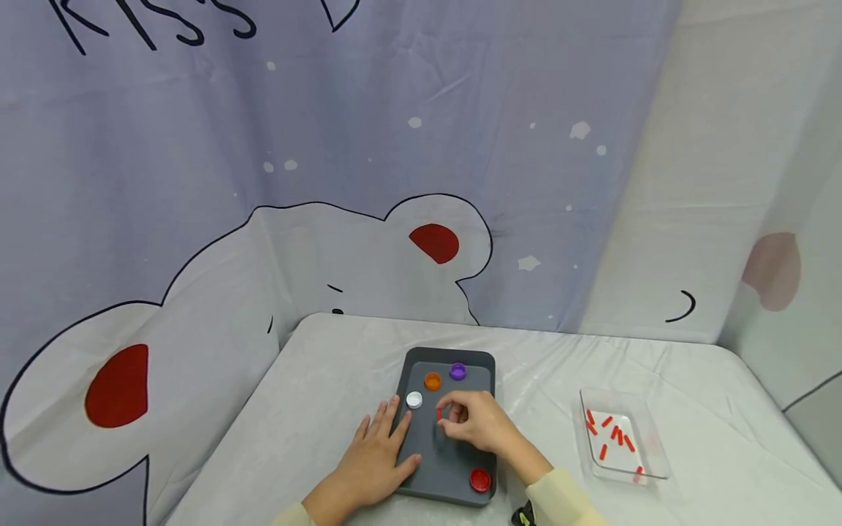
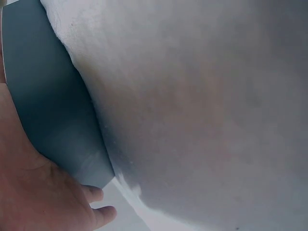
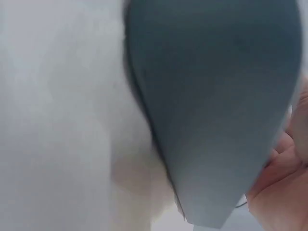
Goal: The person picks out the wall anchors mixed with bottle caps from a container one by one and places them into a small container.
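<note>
A dark grey tray (image 1: 447, 471) lies on the white-covered table. My right hand (image 1: 480, 422) is over its middle, pinching a small red stick (image 1: 439, 414) between thumb and forefinger. The stick stands roughly upright. Spread flat, my left hand (image 1: 375, 456) rests at the tray's left edge. In the tray are a white cap (image 1: 414, 399), an orange cap (image 1: 433, 380), a purple cap (image 1: 457, 371) and, near the front right corner, a red cap (image 1: 480, 480). Both wrist views show the tray's grey side and part of each hand; the stick is hidden there.
A clear plastic box (image 1: 647, 431) with several red sticks (image 1: 604, 451) stands to the right of the tray. A small dark object (image 1: 523, 514) lies by the right sleeve at the front. Behind the table hangs a printed curtain (image 1: 368, 146).
</note>
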`<state>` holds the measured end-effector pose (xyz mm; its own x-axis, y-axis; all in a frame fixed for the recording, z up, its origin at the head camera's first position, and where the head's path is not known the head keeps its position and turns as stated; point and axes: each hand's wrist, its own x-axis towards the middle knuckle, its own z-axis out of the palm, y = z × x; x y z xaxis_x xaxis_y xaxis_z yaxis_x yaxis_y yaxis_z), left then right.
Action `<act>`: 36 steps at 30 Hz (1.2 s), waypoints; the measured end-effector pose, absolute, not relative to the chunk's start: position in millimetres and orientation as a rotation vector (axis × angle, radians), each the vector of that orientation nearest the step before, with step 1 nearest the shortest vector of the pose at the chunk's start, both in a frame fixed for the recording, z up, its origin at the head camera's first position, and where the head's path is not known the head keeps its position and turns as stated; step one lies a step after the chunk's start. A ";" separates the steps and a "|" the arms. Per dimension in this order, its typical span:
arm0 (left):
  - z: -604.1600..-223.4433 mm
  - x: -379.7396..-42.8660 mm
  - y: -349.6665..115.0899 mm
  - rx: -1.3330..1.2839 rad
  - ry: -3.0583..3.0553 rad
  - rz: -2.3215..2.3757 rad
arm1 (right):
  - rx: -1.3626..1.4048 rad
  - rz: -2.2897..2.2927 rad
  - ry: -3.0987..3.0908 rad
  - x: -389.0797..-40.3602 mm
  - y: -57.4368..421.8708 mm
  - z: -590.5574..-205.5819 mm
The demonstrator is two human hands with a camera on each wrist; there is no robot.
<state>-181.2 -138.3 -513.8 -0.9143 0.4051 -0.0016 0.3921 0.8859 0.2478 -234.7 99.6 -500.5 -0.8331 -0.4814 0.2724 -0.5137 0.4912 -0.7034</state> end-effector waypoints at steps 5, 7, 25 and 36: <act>-516.4 -183.3 -138.4 0.649 3.015 0.362 | 0.833 1.402 -2.634 -227.0 115.6 -493.2; -517.3 -184.2 -138.3 0.654 3.022 0.368 | 0.799 1.431 -2.608 -224.6 122.9 -491.3; -517.4 -183.2 -139.9 0.656 3.014 0.381 | 0.627 1.424 -2.516 -204.5 188.9 -491.6; -519.6 -184.6 -139.6 0.657 3.018 0.380 | 0.542 1.417 -2.493 -193.3 223.1 -485.5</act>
